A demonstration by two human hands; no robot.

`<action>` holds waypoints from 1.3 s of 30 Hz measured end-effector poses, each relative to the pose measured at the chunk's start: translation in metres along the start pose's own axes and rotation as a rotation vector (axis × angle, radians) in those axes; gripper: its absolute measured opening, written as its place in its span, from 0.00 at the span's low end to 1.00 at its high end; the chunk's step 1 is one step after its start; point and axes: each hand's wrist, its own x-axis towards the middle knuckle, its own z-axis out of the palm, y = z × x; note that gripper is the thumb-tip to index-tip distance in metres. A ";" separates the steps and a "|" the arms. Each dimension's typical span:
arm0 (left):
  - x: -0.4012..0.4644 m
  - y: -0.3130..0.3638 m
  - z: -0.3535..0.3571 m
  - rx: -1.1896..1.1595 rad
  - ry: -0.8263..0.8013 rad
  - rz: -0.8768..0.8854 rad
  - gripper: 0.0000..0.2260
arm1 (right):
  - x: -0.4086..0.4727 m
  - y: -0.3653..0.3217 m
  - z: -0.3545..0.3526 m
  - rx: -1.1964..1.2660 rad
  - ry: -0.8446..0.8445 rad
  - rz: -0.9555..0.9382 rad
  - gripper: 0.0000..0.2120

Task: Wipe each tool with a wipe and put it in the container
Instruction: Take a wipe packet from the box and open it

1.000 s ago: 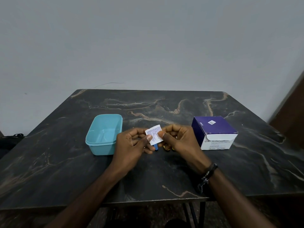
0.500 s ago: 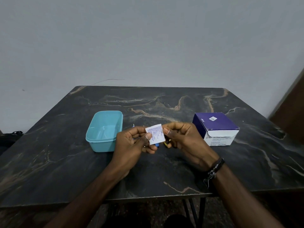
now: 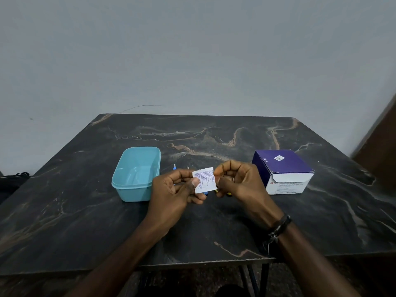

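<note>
Pinching the small white printed wipe sachet by opposite edges, left hand and right hand clamp their fingers on it, apparently to tear it open, just right of the empty turquoise plastic container; tools lie mostly hidden behind the hands.

The tools lie mostly hidden behind the left hand and right hand; only small coloured tips show. Print on the wipe packet is too small to read. At nine o'clock, a dark object is cut off by the edge.
</note>
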 end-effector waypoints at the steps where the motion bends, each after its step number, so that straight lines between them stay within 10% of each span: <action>1: 0.000 0.000 0.000 0.002 0.014 0.007 0.06 | 0.000 0.001 0.000 -0.024 0.003 -0.007 0.03; 39: -0.003 -0.006 0.000 0.145 0.087 0.157 0.10 | -0.001 0.002 0.002 -0.020 -0.124 0.085 0.05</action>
